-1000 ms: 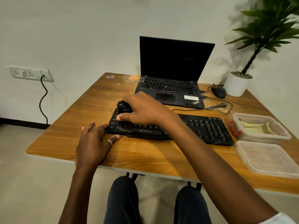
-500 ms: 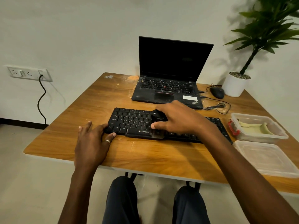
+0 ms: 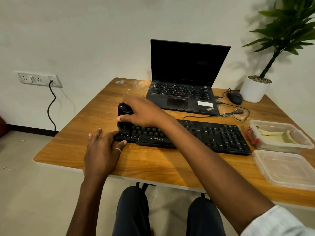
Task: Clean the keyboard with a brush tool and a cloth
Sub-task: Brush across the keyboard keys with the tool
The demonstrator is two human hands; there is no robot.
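Observation:
A black keyboard (image 3: 213, 135) lies across the wooden table (image 3: 153, 164) in front of me. My right hand (image 3: 144, 113) grips a black brush tool (image 3: 123, 114) and holds it down on the keyboard's far left end. My left hand (image 3: 102, 152) rests flat on the table, fingers against the keyboard's left front corner. A pale cloth (image 3: 276, 134) lies inside a clear plastic box (image 3: 305, 142) at the right.
An open black laptop (image 3: 184, 89) stands behind the keyboard. A mouse (image 3: 234, 97), its cable (image 3: 238, 114) and a white plant pot (image 3: 254, 90) sit at the back right. A clear lid (image 3: 286, 169) lies at the front right. My knees are under the table's near edge.
My right hand has swept the brush tool from the keyboard's middle back to its left end. My left hand has stayed at the left corner.

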